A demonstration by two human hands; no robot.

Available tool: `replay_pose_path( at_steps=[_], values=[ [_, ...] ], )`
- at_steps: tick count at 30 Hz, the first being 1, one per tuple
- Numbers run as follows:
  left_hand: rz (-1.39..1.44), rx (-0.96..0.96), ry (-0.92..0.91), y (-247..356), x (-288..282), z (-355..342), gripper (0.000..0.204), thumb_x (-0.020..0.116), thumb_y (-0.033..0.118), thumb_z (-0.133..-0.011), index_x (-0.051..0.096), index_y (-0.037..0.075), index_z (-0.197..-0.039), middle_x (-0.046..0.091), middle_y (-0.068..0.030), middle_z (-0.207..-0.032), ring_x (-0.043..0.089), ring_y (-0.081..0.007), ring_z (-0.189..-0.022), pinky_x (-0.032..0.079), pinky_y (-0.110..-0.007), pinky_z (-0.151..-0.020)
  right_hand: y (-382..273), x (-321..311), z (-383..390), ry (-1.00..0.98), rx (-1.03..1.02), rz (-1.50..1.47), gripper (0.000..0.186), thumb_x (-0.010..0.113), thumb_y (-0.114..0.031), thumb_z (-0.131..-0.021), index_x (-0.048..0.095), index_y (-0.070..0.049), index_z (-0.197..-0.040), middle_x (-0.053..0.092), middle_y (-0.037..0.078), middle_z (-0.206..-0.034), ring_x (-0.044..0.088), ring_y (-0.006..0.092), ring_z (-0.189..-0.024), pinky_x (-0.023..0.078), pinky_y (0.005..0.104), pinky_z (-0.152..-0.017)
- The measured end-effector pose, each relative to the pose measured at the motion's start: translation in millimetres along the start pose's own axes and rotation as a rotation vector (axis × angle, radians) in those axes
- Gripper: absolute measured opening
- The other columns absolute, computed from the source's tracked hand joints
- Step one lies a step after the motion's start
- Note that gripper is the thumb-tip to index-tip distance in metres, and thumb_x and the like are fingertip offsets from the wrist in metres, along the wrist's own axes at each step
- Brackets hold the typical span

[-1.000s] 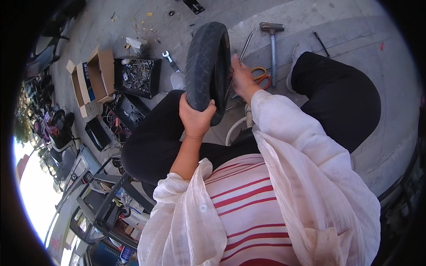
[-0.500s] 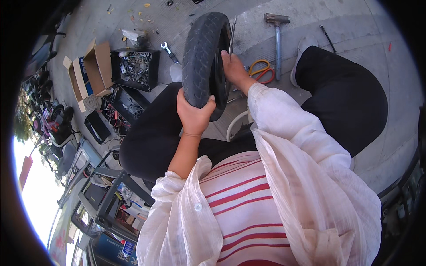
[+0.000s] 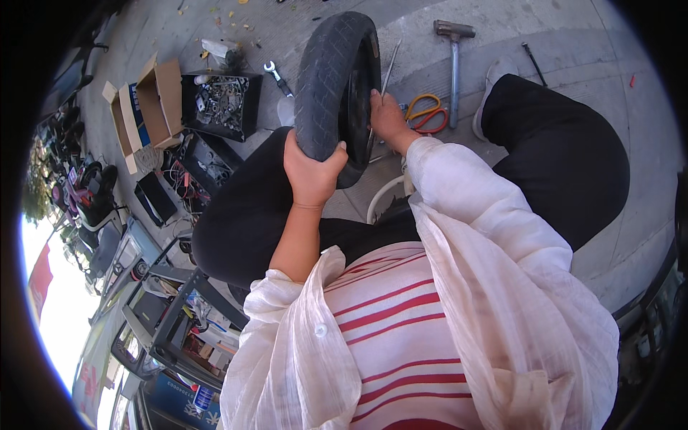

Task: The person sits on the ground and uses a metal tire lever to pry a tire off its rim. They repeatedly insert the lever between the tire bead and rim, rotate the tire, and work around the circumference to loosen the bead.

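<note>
A black tyre [image 3: 331, 79] stands upright between my knees, around a dark wheel [image 3: 356, 107] seen edge-on. My left hand [image 3: 314, 166] grips the tyre's lower near edge, thumb on the tread side and the other fingers partly hidden. At the wheel's right side, my right hand [image 3: 390, 118] is closed around a slim metal tyre lever [image 3: 391, 66]. Its pointed upper end stands clear of the tyre, tilted right; the lower part runs down beside the wheel. Where the lower tip rests I cannot tell.
Scissors with yellow and red handles [image 3: 423, 107], a hammer [image 3: 454, 68] and a dark rod [image 3: 534, 64] lie on the right. Leftward are a wrench [image 3: 278, 77], a black bin of metal parts [image 3: 247, 107], an open cardboard box [image 3: 159, 97] and a cart frame [image 3: 183, 315].
The tyre lever has swung away from the tyre, its upper end now leaning right. My right hand has moved slightly right and down; my left hand keeps its grip.
</note>
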State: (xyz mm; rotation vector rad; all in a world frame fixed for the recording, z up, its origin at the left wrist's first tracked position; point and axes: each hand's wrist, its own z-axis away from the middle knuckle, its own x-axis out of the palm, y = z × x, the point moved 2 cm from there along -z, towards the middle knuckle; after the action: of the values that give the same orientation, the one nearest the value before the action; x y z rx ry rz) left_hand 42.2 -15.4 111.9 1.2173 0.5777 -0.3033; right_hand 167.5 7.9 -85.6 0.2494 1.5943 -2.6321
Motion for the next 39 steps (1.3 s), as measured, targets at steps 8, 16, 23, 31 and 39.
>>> replay_pose_path(
  at_steps=[8, 16, 23, 31, 39],
  values=[
    [0.053, -0.114, 0.011, -7, -23, -58, 0.058, 0.078, 0.024, -0.066, 0.059, -0.010, -0.109, 0.068, -0.0189, -0.097, 0.065, -0.0247, -0.087, 0.049, -0.034, -0.081, -4, -65, 3, 0.246, 0.510, -0.545, 0.019, 0.057, -0.021, -0.085, 0.059, -0.005, -0.075, 0.059, 0.007, -0.072, 0.053, 0.0165, -0.059, 0.040, 0.0297, -0.051],
    [0.031, -0.124, -0.014, -9, -25, -86, 0.062, 0.079, 0.028, -0.064, 0.061, -0.010, -0.110, 0.068, -0.0207, -0.101, 0.066, -0.0276, -0.091, 0.050, -0.035, -0.083, -67, -148, 2, 0.377, 0.287, -0.668, 0.030, 0.061, -0.036, -0.090, 0.059, -0.009, -0.077, 0.059, 0.004, -0.073, 0.055, 0.0145, -0.065, 0.040, 0.0285, -0.053],
    [-0.074, -0.126, -0.010, 11, -15, -91, 0.069, 0.080, 0.030, -0.061, 0.060, -0.011, -0.112, 0.066, -0.0249, -0.107, 0.066, -0.0330, -0.097, 0.050, -0.037, -0.086, -130, -192, 78, 0.158, 0.169, -0.299, 0.035, 0.065, -0.031, -0.089, 0.069, 0.003, -0.081, 0.061, 0.005, -0.066, 0.054, 0.0102, -0.059, 0.042, 0.0243, -0.050],
    [-0.212, -0.067, 0.033, 10, -13, -86, 0.068, 0.081, 0.030, -0.063, 0.059, -0.011, -0.113, 0.066, -0.0235, -0.107, 0.065, -0.0320, -0.097, 0.050, -0.037, -0.084, -167, -210, 129, -0.096, -0.252, 0.830, 0.028, 0.074, -0.032, -0.079, 0.073, -0.004, -0.086, 0.067, 0.015, -0.074, 0.066, 0.0286, -0.067, 0.050, 0.0400, -0.062],
    [-0.203, -0.066, 0.061, -1, -13, -88, 0.073, 0.080, 0.035, -0.060, 0.059, -0.011, -0.113, 0.065, -0.0276, -0.111, 0.062, -0.0379, -0.106, 0.047, -0.039, -0.092, -152, -189, 151, -0.453, -0.382, 1.244, 0.030, 0.069, -0.035, -0.082, 0.070, -0.004, -0.079, 0.066, 0.017, -0.075, 0.066, 0.0346, -0.075, 0.052, 0.0451, -0.067]
  ],
)
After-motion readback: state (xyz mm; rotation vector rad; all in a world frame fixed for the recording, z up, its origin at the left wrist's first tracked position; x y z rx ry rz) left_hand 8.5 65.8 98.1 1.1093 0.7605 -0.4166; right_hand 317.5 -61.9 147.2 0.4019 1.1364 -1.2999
